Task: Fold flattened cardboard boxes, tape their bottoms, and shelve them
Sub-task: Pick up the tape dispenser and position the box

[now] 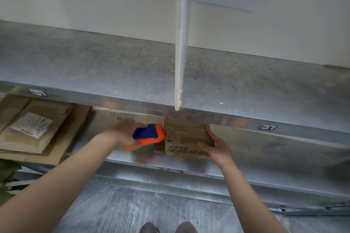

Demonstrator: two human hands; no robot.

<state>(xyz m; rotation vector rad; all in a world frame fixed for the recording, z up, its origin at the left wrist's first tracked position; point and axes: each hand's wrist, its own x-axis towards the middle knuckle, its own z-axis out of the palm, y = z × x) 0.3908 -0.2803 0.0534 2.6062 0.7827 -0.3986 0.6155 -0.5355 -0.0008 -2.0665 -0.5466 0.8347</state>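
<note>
Left grip point(125, 130): It is closed tight round the tape dispenser point(149, 134). The fingers are curled round its back end.
Tape dispenser: It is orange and blue. It is held just left of the cardboard box point(186, 138), and its front end is set against the box's top left edge.
Right grip point(217, 145): It is spread. The fingers point(210, 133) are kept fairly straight and laid along the right side of the box. The thumb is laid on the front face.
Cardboard box: It is small and brown and is folded up into shape. It is found between the two grips and is touched by both. Blue letters are printed on its front, and rough torn lines are seen on its top.
Lower shelf point(265, 153): It is made of grey metal. The box is set on it, near the front, partly tucked under the shelf above.
Flat cardboard point(47, 138): A pile is laid at the left end of the lower shelf, well apart from the box. A white label point(31, 124) is stuck on the top piece.
Upper shelf point(94, 66): It is grey metal too. A white post point(181, 43) is stood on it, and two small tags point(267, 127) are stuck on its front edge.
Room: A white wall point(56, 2) is seen behind the shelves. A grey floor point(151, 204) is seen below, with the tips of two shoes point(184, 228) at the bottom.
</note>
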